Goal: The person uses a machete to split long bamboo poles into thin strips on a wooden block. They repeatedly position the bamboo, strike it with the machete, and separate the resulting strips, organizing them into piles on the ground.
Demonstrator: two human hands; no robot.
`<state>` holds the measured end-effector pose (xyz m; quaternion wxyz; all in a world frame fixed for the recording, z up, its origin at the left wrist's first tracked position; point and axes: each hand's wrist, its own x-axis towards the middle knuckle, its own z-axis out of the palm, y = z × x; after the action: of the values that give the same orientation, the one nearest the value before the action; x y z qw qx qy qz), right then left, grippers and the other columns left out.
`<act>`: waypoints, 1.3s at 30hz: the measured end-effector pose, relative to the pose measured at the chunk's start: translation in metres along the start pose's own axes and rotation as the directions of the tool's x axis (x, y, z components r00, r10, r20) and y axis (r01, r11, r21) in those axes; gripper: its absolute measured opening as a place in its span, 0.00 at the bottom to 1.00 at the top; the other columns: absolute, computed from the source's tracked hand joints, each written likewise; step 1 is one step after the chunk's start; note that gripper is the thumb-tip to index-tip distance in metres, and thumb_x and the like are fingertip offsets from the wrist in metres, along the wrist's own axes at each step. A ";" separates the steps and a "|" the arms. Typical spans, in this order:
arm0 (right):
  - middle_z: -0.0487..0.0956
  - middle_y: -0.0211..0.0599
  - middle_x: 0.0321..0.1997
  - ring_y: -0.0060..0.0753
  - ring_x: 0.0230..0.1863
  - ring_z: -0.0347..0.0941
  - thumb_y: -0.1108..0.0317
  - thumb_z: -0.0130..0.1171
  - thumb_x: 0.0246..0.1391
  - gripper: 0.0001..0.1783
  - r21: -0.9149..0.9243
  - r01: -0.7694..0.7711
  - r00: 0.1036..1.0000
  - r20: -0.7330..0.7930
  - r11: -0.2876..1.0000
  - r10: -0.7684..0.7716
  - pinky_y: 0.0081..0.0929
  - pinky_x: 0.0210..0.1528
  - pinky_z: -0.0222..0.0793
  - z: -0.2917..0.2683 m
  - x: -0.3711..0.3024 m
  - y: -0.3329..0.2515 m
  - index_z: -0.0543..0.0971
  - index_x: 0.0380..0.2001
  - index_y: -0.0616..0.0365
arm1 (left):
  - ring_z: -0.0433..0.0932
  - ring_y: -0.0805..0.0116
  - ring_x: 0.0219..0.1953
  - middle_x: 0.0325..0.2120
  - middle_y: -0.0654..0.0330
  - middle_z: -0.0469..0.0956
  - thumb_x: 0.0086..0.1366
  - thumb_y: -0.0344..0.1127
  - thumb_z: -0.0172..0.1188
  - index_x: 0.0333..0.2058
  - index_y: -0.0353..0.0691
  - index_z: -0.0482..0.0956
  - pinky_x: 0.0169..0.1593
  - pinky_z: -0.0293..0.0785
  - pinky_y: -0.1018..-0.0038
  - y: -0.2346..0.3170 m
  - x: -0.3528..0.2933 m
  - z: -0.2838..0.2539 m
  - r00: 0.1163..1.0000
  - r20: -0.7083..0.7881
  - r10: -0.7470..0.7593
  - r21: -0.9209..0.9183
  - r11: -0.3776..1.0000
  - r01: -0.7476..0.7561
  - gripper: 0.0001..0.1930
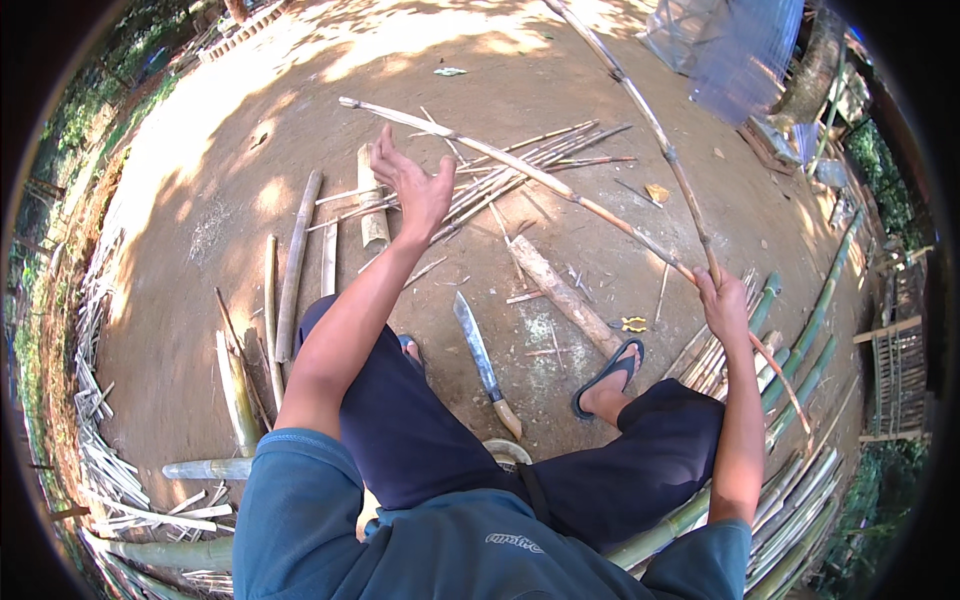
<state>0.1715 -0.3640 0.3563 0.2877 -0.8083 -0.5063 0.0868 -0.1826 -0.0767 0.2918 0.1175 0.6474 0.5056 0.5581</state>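
My right hand [725,300] is closed round two thin bamboo poles on the right. One bamboo pole [545,180] slants from the far middle through the fist, and its lower end seems to come out past my wrist. The other, a jointed pole [655,125], rises from the fist to the top edge of the view. My left hand [412,185] is raised, empty and open, fingers apart, just nearer than the slanting pole's far end. A machete [470,325] with a wooden handle lies on the ground between my feet.
Thin bamboo sticks [520,165] lie in a loose pile ahead. A thick bamboo length [565,290] lies near my right foot, beside a yellow-handled tool [634,324]. Green bamboo poles [825,290] and split pieces are on the right; pale strips [110,470] heap up at left.
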 end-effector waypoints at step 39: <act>0.70 0.38 0.21 0.28 0.23 0.67 0.59 0.54 0.65 0.23 0.161 0.078 0.818 0.554 0.984 -0.156 0.32 0.32 0.67 0.051 -0.006 -0.059 0.73 0.61 0.50 | 0.72 0.45 0.57 0.52 0.43 0.72 0.77 0.51 0.25 0.46 0.42 0.64 0.62 0.70 0.47 -0.077 0.089 -0.027 0.846 0.271 -0.459 -0.950 -0.268 0.159 0.21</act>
<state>0.1017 -0.3313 0.3463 0.1823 -0.6930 -0.6106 0.3371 -0.2580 0.0176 0.3003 0.6516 0.1113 0.0607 0.7479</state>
